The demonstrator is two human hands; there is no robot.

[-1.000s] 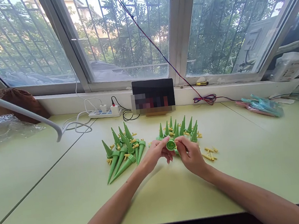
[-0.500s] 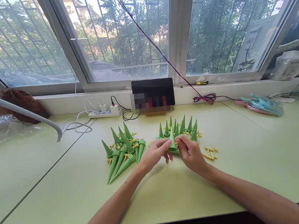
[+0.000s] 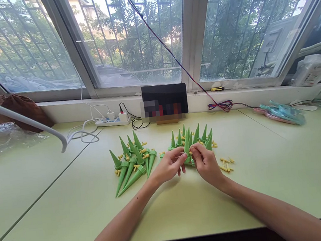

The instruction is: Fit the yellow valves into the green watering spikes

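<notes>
My left hand (image 3: 170, 166) is closed on a green plant watering spike (image 3: 186, 147), its pointed end up. The fingers of my right hand (image 3: 208, 166) pinch at a small yellow valve (image 3: 191, 153) on the spike's side near its wide end; the fingertips partly cover the valve. Behind my hands stands a group of green spikes (image 3: 203, 133) with yellow valves, partly hidden by my fingers. To the left is another group of spikes (image 3: 127, 174), some upright and some lying flat. Several loose yellow valves (image 3: 226, 167) lie just right of my right hand.
A dark-screened tablet (image 3: 164, 97) stands on a wooden holder at the back. Left of it are a power strip (image 3: 112, 121) and cables. A grey curved arm (image 3: 30, 122) crosses the left side. Plastic packets (image 3: 281, 113) lie at the back right, near bundled wire (image 3: 224, 106).
The held spike has shifted slightly right and stands a little more upright. Both hands have moved a little to the right with it, still closed.
</notes>
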